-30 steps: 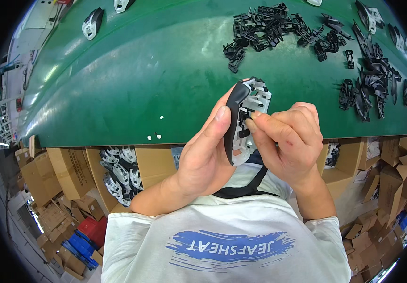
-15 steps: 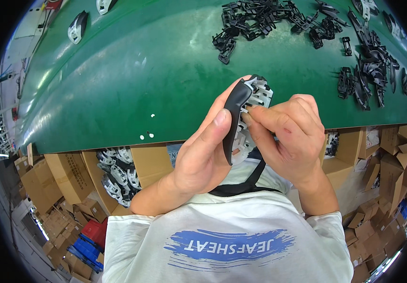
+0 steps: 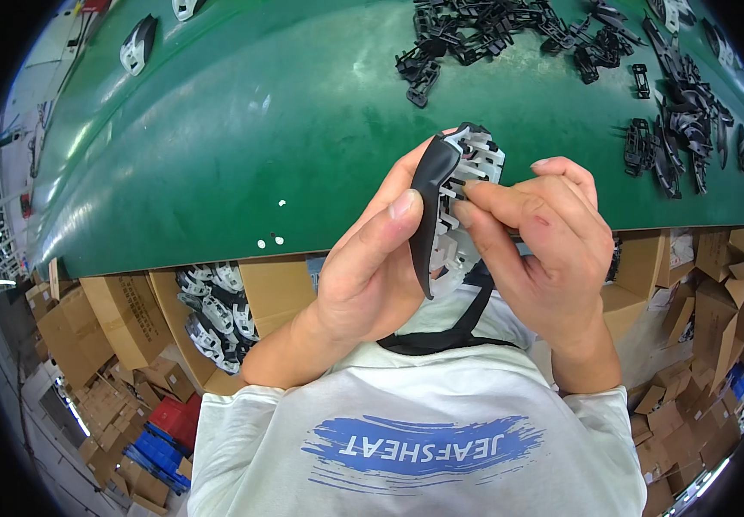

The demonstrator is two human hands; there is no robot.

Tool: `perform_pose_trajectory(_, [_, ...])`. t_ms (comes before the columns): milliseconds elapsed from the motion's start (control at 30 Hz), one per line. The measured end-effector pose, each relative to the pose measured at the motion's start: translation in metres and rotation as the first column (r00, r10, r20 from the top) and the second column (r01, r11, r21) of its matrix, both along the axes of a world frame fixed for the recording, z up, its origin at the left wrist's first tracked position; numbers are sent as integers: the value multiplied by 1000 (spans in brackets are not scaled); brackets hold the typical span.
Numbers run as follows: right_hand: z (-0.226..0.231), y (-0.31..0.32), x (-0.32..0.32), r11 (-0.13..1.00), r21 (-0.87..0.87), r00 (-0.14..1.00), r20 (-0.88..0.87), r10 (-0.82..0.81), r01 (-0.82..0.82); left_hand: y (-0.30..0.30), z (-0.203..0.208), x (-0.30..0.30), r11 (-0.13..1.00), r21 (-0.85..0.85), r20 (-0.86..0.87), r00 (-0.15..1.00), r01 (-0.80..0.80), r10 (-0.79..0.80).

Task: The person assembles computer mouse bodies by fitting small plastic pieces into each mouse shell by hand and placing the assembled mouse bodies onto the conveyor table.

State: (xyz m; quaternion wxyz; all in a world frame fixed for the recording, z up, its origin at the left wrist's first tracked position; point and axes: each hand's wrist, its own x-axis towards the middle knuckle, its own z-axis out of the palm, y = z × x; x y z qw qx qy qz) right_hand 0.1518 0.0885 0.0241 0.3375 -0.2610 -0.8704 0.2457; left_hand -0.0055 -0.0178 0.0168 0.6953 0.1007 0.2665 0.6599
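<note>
My left hand (image 3: 368,267) is closed around a curved plastic part, a glossy black shell (image 3: 432,194) with a ribbed white inner body (image 3: 451,250). The piece stands upright on its long side in front of my chest, its ribbed inside turned to the right. My right hand (image 3: 553,246) is beside it, thumb and forefinger bent together at the middle of the white ribs. Whatever sits between those fingertips is too small and hidden to make out. The other right-hand fingers curl back, away from the part.
On the green table (image 3: 217,155) lie a heap of black plastic frames (image 3: 475,30) and black curved shells (image 3: 687,129) at the right. Small white bits (image 3: 271,241) rest near the front edge. Below, a carton holds white-and-black parts (image 3: 217,314); more cartons (image 3: 126,319) stand around.
My right hand has shifted slightly right, its thumb and forefinger drawn back a little from the ribs. The part in my left hand has hardly moved.
</note>
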Motion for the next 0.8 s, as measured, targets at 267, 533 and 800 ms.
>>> perform_pose_trajectory(267, [16,-13,18,996,-40,995,56,85,-83,0,-3,-2,995,-46,55,994,-92,95])
perform_pose_trajectory(533, [29,-29,15,964,-221,962,193,191,-147,-1,-3,1,996,3,-46,995,-90,90])
perform_pose_trajectory(800, [23,-26,15,943,-279,952,191,239,-181,-5,-2,8,996,-34,-155,985,-85,79])
